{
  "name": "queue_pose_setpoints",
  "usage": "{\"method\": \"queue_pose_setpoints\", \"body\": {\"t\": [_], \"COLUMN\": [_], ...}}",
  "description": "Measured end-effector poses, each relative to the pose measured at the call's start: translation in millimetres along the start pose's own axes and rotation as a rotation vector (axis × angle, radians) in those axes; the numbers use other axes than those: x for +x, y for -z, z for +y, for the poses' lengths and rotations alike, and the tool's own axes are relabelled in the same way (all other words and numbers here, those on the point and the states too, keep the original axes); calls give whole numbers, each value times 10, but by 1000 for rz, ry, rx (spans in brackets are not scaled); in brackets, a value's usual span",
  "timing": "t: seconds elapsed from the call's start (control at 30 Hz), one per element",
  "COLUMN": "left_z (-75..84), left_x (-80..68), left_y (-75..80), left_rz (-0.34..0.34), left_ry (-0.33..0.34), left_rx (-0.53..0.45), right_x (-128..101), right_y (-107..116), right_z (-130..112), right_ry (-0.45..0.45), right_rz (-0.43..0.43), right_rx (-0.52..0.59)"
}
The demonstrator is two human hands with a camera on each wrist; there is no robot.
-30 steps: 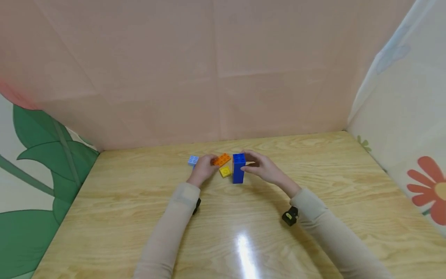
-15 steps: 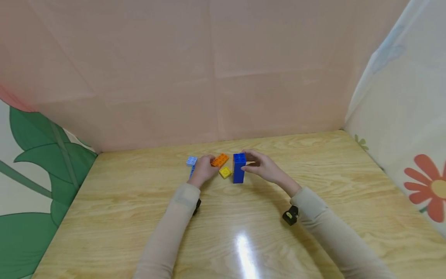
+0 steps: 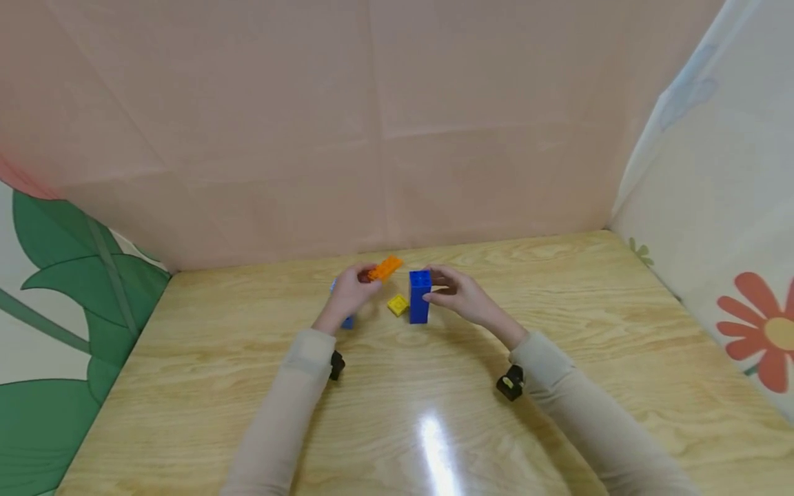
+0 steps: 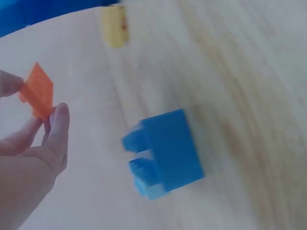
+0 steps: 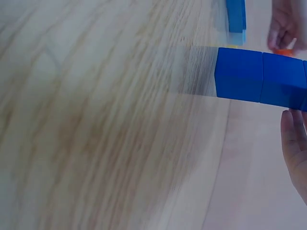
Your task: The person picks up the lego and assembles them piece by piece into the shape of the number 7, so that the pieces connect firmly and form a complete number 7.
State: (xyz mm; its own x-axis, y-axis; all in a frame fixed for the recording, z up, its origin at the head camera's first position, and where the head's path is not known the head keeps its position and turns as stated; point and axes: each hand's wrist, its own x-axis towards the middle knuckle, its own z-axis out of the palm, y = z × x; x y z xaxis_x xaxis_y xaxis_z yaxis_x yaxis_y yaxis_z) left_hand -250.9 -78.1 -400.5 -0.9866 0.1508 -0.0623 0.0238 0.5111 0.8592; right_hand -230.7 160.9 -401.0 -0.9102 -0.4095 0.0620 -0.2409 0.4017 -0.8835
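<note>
My left hand (image 3: 351, 296) pinches a flat orange toy building brick (image 3: 387, 268) between thumb and fingers, raised off the table. In the left wrist view the orange brick (image 4: 40, 91) is tilted. A tall dark blue tower of stacked bricks (image 3: 419, 305) stands upright on the table, with my right hand (image 3: 466, 297) holding it from the right side near its top. Seams between its bricks show on the tower (image 5: 240, 74) in the right wrist view. Just left of its base lies a small yellow brick (image 3: 398, 305).
Blue bricks (image 3: 348, 322) lie under and beside the left forearm, partly hidden by the hand; the left wrist view shows these blue bricks (image 4: 175, 151) closer. The wooden table (image 3: 397, 386) meets a pinkish cloth backdrop (image 3: 384, 172) behind.
My left hand has lifted the orange brick off the table and drawn slightly back to the left. The right hand remains at the blue tower, almost unmoved.
</note>
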Motion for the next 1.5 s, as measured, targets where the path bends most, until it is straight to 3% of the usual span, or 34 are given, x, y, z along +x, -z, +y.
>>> {"method": "queue_pose_setpoints", "body": {"t": [0.23,0.4,0.63,0.87,1.23,1.5], "left_z": [130,221,264,276,312,296], "left_x": [-104,-193,-230,-251,-268,-264], "left_y": [114,175,155,134,121,74], "left_rz": [1,-45,-122,-136,-178,-141], "left_ry": [-60,-158,-299,-304,-349,-377], "left_rx": [-86,-142,-96,-75,21,37], "right_x": [6,32,70,73,50,40], "right_y": [-26,-37,-41,-24,-11,-29], "right_z": [12,23,28,32,-101,-108], "right_ry": [-6,34,55,44,154,121], "right_rz": [4,8,9,-1,27,57], "right_rx": [23,24,37,43,113,105]}}
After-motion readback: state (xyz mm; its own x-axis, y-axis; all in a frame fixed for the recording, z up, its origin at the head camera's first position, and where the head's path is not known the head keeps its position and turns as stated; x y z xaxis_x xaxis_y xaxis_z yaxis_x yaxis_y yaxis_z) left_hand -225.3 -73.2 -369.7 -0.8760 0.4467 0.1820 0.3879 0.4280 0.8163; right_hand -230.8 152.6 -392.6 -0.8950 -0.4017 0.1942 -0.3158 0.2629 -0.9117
